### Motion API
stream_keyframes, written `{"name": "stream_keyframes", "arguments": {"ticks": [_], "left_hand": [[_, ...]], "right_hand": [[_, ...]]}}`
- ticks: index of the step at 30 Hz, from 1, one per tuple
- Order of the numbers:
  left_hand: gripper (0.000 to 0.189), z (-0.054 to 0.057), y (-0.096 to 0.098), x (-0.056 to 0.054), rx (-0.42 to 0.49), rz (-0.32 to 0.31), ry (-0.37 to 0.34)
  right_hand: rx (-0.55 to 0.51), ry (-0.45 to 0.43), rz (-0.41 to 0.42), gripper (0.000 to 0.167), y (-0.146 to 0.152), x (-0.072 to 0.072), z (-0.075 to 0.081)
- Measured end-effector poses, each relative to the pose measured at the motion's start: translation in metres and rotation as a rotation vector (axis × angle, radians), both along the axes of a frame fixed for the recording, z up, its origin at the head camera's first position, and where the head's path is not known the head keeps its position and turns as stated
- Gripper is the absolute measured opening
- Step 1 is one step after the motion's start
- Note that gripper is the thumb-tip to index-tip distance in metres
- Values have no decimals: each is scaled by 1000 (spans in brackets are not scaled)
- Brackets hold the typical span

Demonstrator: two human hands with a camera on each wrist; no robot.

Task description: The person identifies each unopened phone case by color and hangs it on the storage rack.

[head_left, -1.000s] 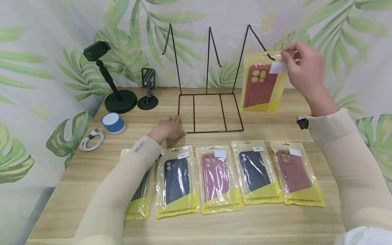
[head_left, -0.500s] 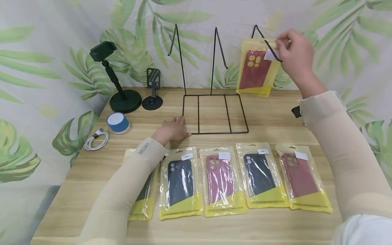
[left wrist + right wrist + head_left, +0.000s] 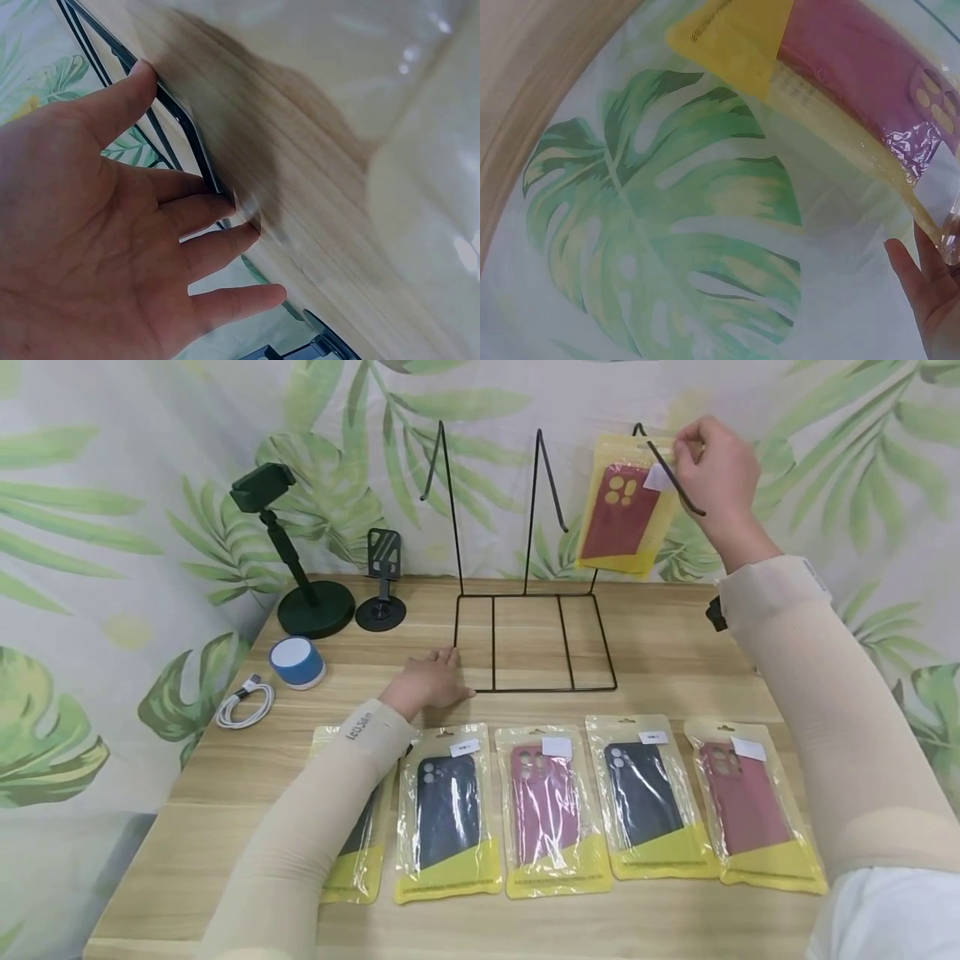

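Note:
My right hand pinches the top corner of a yellow-edged clear bag holding a red phone case. The bag hangs along the right hook of a black wire rack, and the hook's tip sticks out in front. In the right wrist view the bagged red case slants above the fingertips. My left hand rests against the front left corner of the rack's base. The left wrist view shows the left hand with fairly straight fingers and the thumb touching the base wire.
Several bagged phone cases, among them a pink one and a dark one, lie in a row in front. To the left stand a green phone stand, a small black stand, a blue-and-white round speaker and a coiled white cable.
My right hand has moved up and back, sliding the bagged red case farther along the right hook toward the rack's upright. My left hand stays at the base corner while the view shifts slightly.

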State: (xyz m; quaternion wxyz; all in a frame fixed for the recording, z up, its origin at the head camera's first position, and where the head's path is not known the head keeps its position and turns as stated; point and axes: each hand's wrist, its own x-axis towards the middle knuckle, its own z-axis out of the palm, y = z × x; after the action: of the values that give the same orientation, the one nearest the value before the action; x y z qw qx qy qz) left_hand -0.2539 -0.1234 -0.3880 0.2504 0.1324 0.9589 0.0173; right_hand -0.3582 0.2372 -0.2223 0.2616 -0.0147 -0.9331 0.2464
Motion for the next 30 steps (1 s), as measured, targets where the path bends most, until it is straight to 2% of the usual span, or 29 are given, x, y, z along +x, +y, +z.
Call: {"name": "stream_keyframes", "arguments": {"ticks": [8,14,17,21,24,27,30], "left_hand": [[87,-2,2,3,2,-13,11],[87,-2,5,2,-2,-27,5],[87,0,5,2,-6,-28,-2],[87,2,4,2,-14,-31,-2],[87,3,3,1,-18,-36,-2],[87,4,1,-1,-10,-36,-1],[87,4,-2,-1,3,-31,3]], "right_hand": [[9,-57,-51,40,-1,-10,1],[-2,-75,-63,43,1,-4,1],[-7,-35,-36,43,3,1,0],[-6,23,-23,47,10,14,-1],[-24,15,-32,52,17,29,-1],[-21,-15,-19,57,25,49,-4],[13,-70,41,62,33,75,-12]]}}
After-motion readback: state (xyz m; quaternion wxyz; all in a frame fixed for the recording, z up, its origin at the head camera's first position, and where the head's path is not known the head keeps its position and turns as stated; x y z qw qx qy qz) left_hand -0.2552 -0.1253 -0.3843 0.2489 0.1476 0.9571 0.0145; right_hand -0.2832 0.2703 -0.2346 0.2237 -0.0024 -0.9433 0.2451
